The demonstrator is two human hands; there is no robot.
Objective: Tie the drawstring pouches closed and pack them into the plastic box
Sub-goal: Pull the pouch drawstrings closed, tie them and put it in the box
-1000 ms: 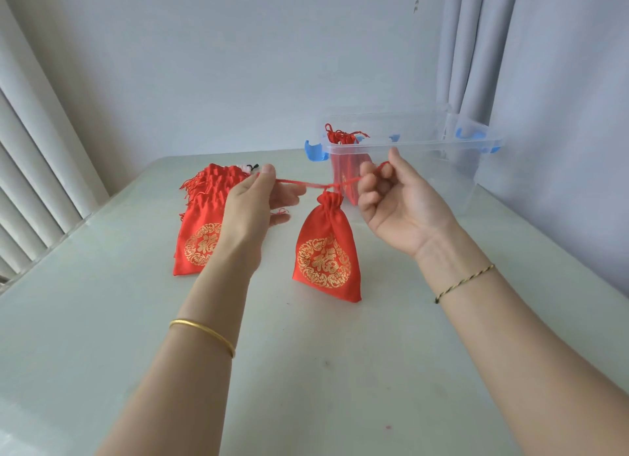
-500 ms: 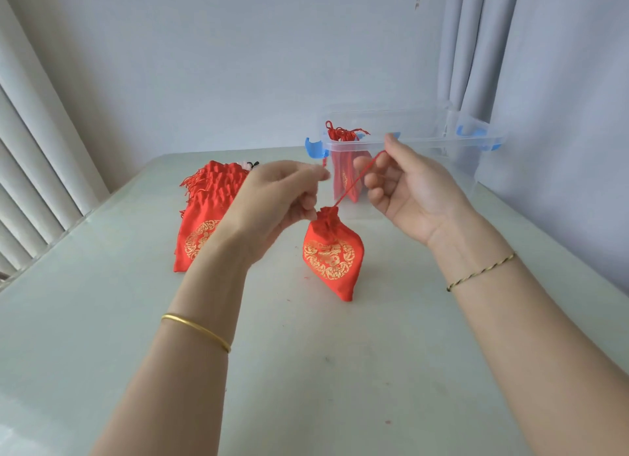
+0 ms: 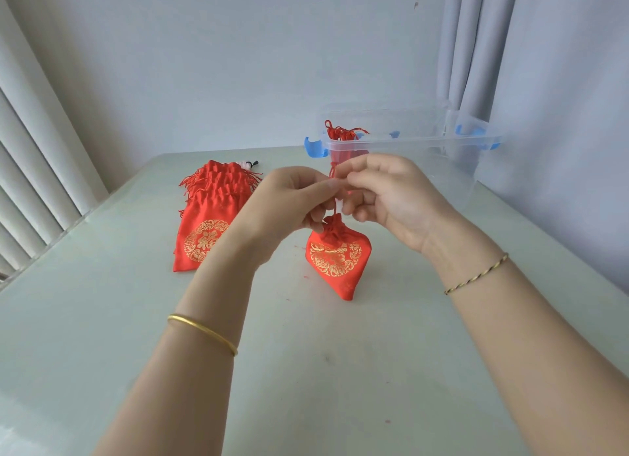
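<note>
Pouch [image 3: 335, 258] neck-up just below our left hand [image 3: 289, 200] and right hand [image 3: 391, 196], both pinching drawstring [image 3: 332, 173]; plastic box [image 3: 408, 142] beyond, nearer right.

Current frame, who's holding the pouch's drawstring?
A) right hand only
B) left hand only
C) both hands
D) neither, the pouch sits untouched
C: the left hand and the right hand meet and both pinch the red drawstring just above the cinched pouch.
</note>
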